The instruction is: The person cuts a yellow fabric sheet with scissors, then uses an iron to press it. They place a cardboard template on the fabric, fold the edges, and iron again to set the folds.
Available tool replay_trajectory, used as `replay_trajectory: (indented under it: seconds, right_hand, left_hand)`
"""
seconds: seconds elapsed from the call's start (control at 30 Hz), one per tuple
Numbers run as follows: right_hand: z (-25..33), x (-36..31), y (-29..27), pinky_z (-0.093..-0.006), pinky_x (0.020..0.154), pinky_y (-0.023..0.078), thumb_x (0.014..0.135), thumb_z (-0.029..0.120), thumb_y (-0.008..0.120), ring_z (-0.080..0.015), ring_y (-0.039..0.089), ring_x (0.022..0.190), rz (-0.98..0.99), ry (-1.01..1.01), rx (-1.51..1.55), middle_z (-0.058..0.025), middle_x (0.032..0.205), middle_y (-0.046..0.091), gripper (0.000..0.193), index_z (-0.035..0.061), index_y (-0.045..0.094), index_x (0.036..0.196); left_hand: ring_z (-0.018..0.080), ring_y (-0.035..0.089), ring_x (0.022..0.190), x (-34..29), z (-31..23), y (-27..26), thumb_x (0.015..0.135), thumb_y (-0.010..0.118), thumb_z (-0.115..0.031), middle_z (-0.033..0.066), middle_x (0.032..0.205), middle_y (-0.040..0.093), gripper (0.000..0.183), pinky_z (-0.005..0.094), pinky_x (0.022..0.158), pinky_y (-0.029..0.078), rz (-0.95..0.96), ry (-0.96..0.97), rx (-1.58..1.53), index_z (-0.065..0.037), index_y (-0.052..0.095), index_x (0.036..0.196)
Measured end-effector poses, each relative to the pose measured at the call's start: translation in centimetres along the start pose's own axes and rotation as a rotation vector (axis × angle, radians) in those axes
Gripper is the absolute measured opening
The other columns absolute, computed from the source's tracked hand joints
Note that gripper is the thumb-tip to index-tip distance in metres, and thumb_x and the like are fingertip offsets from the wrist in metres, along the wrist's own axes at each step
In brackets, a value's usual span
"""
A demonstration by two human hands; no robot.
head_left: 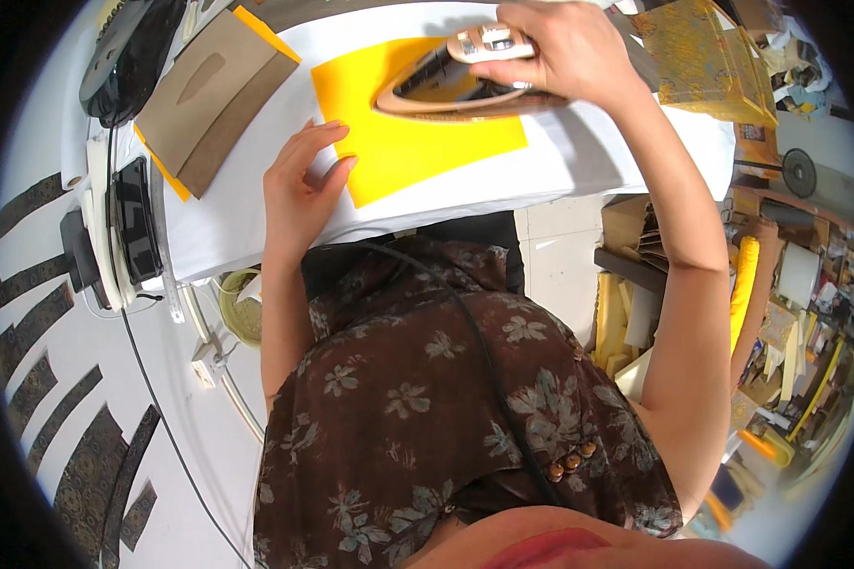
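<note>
A bright yellow sheet (436, 152), cloth or paper, I cannot tell which, lies flat on the white-covered table (579, 175). My right hand (579, 57) is wrapped around the handle of a clothes iron (436, 92), which is over the upper part of the sheet with its tip toward the left. Whether its soleplate presses on the sheet or hovers is hard to see. At the sheet's left edge, my left hand (304, 180) rests with fingers and thumb apart, the fingertips at the edge and nothing gripped.
Left of the sheet lies a stack of grey-brown panels (218, 104) with orange-yellow edges. A black telephone (128, 57) stands at the far left, a black phone-like device (138, 223) below it. Patterned gold-brown material (707, 62) sits at the right; a black cord (474, 341) crosses my front.
</note>
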State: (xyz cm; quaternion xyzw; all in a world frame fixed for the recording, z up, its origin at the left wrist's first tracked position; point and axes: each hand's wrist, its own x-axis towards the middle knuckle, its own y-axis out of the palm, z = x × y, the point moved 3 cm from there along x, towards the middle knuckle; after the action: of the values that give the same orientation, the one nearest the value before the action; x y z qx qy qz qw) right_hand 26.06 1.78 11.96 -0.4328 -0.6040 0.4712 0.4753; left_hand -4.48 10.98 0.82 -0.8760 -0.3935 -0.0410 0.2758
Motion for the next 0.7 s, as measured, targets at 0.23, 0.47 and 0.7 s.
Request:
replay_trajectory:
  seconds: [0.23,0.47,0.7]
  right_hand:
    - [-1.7,4.7,-0.4,-0.0468,0.061,0.052,0.087,0.069,0.062,-0.0408,0.066,0.063,-0.060,0.111,0.063,-0.0211,0.065,0.065,0.065,0.0048,0.069,0.077]
    - [-1.3,4.5,-0.4,-0.0485,0.063,0.052,0.087,0.070,0.061,-0.0417,0.067,0.066,-0.078,0.145,0.080,-0.0222,0.068,0.066,0.067,0.0033,0.068,0.077]
    - [1.0,1.7,-1.4,-0.0474,0.062,0.052,0.085,0.068,0.065,-0.0412,0.066,0.064,-0.036,0.134,0.094,-0.0204,0.068,0.067,0.064,0.0047,0.066,0.074]
  left_hand:
    - [0.0201,0.066,0.068,0.0,-0.2,-0.2,0.083,0.078,-0.001,0.0113,0.113,0.075,0.029,0.0384,0.111,0.049,0.021,-0.059,0.020,-0.004,0.071,0.111]
    - [0.0286,0.072,0.097,0.1,0.3,0.1,0.083,0.079,-0.002,0.0126,0.111,0.076,0.028,0.0426,0.113,0.048,-0.025,0.101,0.105,-0.003,0.071,0.110]
    - [0.0298,0.071,0.108,0.0,0.5,0.2,0.084,0.079,-0.002,0.0133,0.112,0.076,0.027,0.0443,0.114,0.046,-0.022,0.079,0.065,0.000,0.072,0.110]
